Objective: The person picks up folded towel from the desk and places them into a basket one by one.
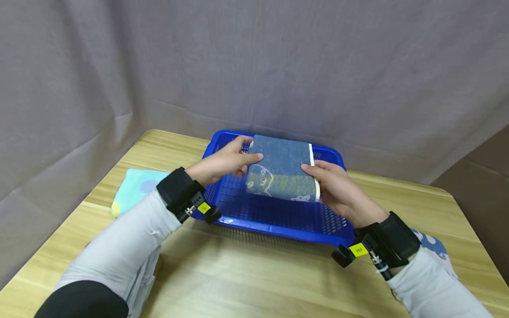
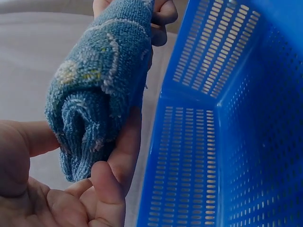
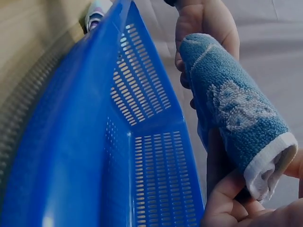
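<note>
Both hands hold a folded blue towel [image 1: 281, 165] over a blue plastic basket [image 1: 262, 227]. The left hand [image 1: 226, 161] pinches its left edge, thumb on the top face and fingers beneath. At the opposite edge, which has a white hem, the right hand [image 1: 338, 185] grips with the thumb above and fingers below. In the left wrist view the towel [image 2: 102, 71] shows its rolled-in fold, between thumb and fingers. The right wrist view shows the towel's [image 3: 236, 104] pale pattern and white hem end. Inside the basket, perforated walls and floor are visible.
A light turquoise towel [image 1: 137, 187] lies left of the basket, partly behind the left forearm. Grey fabric [image 1: 145, 278] sits at the near left, and a blue-and-white cloth [image 1: 431, 245] at the right. Behind the wooden table [image 1: 254, 274] hangs a grey curtain [image 1: 278, 66].
</note>
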Demonstrator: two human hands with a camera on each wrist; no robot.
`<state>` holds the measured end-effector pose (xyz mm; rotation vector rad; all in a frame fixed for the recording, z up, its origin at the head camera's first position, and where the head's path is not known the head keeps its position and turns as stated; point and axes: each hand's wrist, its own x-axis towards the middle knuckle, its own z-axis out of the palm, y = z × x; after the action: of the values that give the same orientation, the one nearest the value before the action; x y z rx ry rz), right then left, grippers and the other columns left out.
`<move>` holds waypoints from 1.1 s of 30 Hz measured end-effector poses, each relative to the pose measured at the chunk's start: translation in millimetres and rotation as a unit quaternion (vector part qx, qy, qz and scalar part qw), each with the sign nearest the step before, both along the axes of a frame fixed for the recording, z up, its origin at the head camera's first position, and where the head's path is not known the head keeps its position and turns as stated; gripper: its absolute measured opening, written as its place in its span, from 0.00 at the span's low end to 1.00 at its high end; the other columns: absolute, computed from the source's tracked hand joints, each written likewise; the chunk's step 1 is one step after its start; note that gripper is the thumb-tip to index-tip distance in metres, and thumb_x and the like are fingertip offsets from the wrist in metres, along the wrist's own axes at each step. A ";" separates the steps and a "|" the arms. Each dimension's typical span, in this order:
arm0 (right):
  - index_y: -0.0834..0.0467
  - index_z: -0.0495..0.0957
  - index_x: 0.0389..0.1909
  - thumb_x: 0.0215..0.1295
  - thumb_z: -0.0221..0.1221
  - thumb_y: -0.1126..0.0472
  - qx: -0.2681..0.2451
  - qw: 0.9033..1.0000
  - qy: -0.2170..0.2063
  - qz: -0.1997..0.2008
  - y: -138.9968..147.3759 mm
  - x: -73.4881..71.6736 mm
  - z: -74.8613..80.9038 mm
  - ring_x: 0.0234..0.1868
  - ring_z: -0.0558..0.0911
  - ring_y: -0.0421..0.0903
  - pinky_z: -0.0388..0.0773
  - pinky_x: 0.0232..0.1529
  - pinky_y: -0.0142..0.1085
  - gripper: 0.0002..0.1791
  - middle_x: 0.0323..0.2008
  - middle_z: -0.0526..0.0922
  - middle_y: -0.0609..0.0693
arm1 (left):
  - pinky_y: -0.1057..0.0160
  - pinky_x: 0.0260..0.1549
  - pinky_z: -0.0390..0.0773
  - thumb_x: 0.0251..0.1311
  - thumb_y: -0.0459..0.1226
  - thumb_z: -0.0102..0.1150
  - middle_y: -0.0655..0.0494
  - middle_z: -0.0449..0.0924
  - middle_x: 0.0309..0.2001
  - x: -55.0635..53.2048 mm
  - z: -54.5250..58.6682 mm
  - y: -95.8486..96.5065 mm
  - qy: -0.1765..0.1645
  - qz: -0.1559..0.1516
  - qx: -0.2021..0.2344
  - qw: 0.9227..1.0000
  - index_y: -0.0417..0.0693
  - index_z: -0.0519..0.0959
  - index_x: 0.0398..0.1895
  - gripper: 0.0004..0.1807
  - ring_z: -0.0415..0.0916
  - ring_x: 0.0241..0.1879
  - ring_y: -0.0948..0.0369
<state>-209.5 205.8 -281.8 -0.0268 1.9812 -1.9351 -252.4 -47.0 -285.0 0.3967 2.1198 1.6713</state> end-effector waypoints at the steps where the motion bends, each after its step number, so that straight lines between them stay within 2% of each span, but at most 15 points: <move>1: 0.61 0.60 0.55 0.69 0.50 0.54 0.007 1.000 0.002 0.000 -0.4 -0.3 0.1 0.33 0.78 0.42 0.76 0.29 0.34 0.21 0.36 0.76 0.48 | 0.65 0.23 0.67 0.64 0.44 0.53 0.51 0.63 0.33 -0.5 0.3 0.1 -0.002 -0.001 0.000 1.000 0.51 0.45 0.70 0.38 0.62 0.22 0.59; 6: 0.60 0.62 0.51 0.69 0.50 0.53 0.037 0.999 -0.008 0.008 -2.0 -1.9 -0.1 0.29 0.76 0.42 0.73 0.28 0.33 0.17 0.33 0.73 0.47 | 0.64 0.22 0.65 0.64 0.43 0.52 0.51 0.61 0.30 -2.2 -0.8 0.2 -0.015 -0.004 -0.014 1.000 0.52 0.45 0.70 0.37 0.60 0.21 0.59; 10: 0.60 0.60 0.53 0.69 0.50 0.54 0.066 0.997 -0.034 0.020 -1.8 -4.6 -0.5 0.29 0.77 0.42 0.74 0.28 0.33 0.18 0.33 0.73 0.48 | 0.63 0.23 0.66 0.65 0.42 0.52 0.51 0.64 0.37 -3.7 -2.8 0.5 -0.033 -0.013 -0.044 0.998 0.51 0.44 0.71 0.37 0.59 0.20 0.59; 12: 0.62 0.56 0.59 0.70 0.49 0.55 0.083 0.995 -0.048 0.030 -1.6 -6.0 0.3 0.31 0.77 0.43 0.74 0.32 0.33 0.24 0.39 0.73 0.51 | 0.64 0.24 0.68 0.65 0.43 0.52 0.51 0.65 0.38 -5.1 -3.3 0.7 -0.041 -0.015 -0.063 0.997 0.52 0.44 0.71 0.37 0.61 0.20 0.59; 13: 0.63 0.51 0.63 0.70 0.48 0.56 0.092 0.994 -0.055 0.036 -1.2 -6.5 0.9 0.34 0.77 0.43 0.73 0.35 0.34 0.28 0.46 0.72 0.53 | 0.64 0.24 0.69 0.65 0.43 0.52 0.52 0.66 0.36 -5.7 -3.3 0.9 -0.044 -0.015 -0.072 0.996 0.52 0.44 0.71 0.37 0.61 0.20 0.60; 16: 0.63 0.36 0.70 0.70 0.47 0.57 0.116 0.989 -0.072 0.051 -1.8 -7.8 2.2 0.38 0.75 0.44 0.71 0.40 0.36 0.37 0.61 0.59 0.58 | 0.64 0.25 0.70 0.65 0.42 0.52 0.52 0.63 0.31 -7.3 -3.3 1.4 -0.049 -0.016 -0.091 0.994 0.52 0.44 0.71 0.37 0.62 0.20 0.60; 17: 0.63 0.33 0.70 0.70 0.46 0.58 0.121 0.988 -0.075 0.055 -2.3 -8.1 2.5 0.38 0.75 0.44 0.71 0.41 0.37 0.38 0.62 0.57 0.59 | 0.64 0.26 0.70 0.65 0.42 0.52 0.52 0.62 0.30 -7.5 -3.4 1.5 -0.050 -0.017 -0.098 0.994 0.51 0.44 0.71 0.37 0.61 0.20 0.60; 18: 0.62 0.33 0.69 0.70 0.46 0.59 0.126 0.987 -0.078 0.058 -3.0 -8.5 2.4 0.38 0.75 0.44 0.71 0.41 0.37 0.38 0.61 0.56 0.58 | 0.63 0.26 0.71 0.65 0.42 0.52 0.52 0.62 0.31 -7.8 -3.9 1.6 -0.051 -0.018 -0.101 0.993 0.51 0.44 0.71 0.37 0.61 0.20 0.60; 19: 0.63 0.38 0.69 0.70 0.46 0.60 0.127 0.987 -0.082 0.057 -4.0 -9.1 1.7 0.38 0.75 0.44 0.71 0.40 0.37 0.35 0.60 0.59 0.59 | 0.63 0.28 0.72 0.65 0.41 0.52 0.51 0.63 0.34 -8.1 -4.6 1.9 -0.052 -0.019 -0.106 0.993 0.49 0.44 0.71 0.37 0.61 0.21 0.59; 21: 0.64 0.45 0.66 0.69 0.46 0.62 0.128 0.986 -0.089 0.056 -5.5 -10.0 0.3 0.37 0.76 0.45 0.74 0.39 0.37 0.30 0.51 0.65 0.56 | 0.61 0.34 0.76 0.64 0.40 0.52 0.48 0.64 0.44 -8.9 -6.8 2.4 -0.056 -0.022 -0.113 0.992 0.47 0.43 0.70 0.38 0.65 0.26 0.59; 23: 0.64 0.46 0.64 0.69 0.46 0.63 0.131 0.985 -0.095 0.060 -6.3 -10.5 -1.1 0.36 0.77 0.45 0.75 0.38 0.37 0.28 0.46 0.66 0.54 | 0.58 0.40 0.77 0.64 0.39 0.52 0.45 0.61 0.55 -8.9 -9.3 3.0 -0.061 -0.024 -0.118 0.991 0.45 0.43 0.70 0.38 0.70 0.34 0.56; 25: 0.64 0.46 0.64 0.68 0.46 0.63 0.141 0.983 -0.098 0.066 -6.6 -10.9 -2.7 0.37 0.77 0.45 0.76 0.38 0.37 0.28 0.46 0.66 0.54 | 0.54 0.45 0.76 0.64 0.39 0.52 0.43 0.57 0.60 -9.1 -13.0 2.9 -0.067 -0.025 -0.121 0.990 0.45 0.43 0.70 0.38 0.71 0.43 0.52; 26: 0.65 0.45 0.65 0.68 0.46 0.63 0.146 0.982 -0.099 0.070 -6.8 -11.2 -3.6 0.37 0.76 0.45 0.75 0.38 0.37 0.29 0.46 0.65 0.55 | 0.53 0.46 0.75 0.64 0.39 0.52 0.42 0.56 0.62 -9.0 -14.8 2.7 -0.070 -0.024 -0.121 0.990 0.45 0.43 0.70 0.38 0.70 0.46 0.50; 29: 0.64 0.38 0.68 0.68 0.45 0.63 0.161 0.979 -0.097 0.077 -7.9 -12.2 -5.8 0.41 0.75 0.47 0.74 0.39 0.36 0.34 0.54 0.61 0.58 | 0.53 0.47 0.74 0.65 0.39 0.52 0.42 0.59 0.58 -8.8 -20.3 1.6 -0.080 -0.024 -0.121 0.989 0.44 0.42 0.71 0.38 0.69 0.47 0.50; 33: 0.65 0.42 0.67 0.68 0.45 0.63 0.176 0.977 -0.093 0.078 -10.4 -14.1 -8.2 0.43 0.75 0.49 0.75 0.39 0.37 0.32 0.55 0.62 0.61 | 0.54 0.46 0.75 0.65 0.39 0.51 0.44 0.60 0.54 -8.4 -24.8 1.8 -0.088 -0.026 -0.123 0.988 0.44 0.40 0.71 0.39 0.69 0.45 0.52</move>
<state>-223.6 195.5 -290.0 0.0864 2.0941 -1.4162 -260.8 -45.2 -309.8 0.2179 2.1290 1.3412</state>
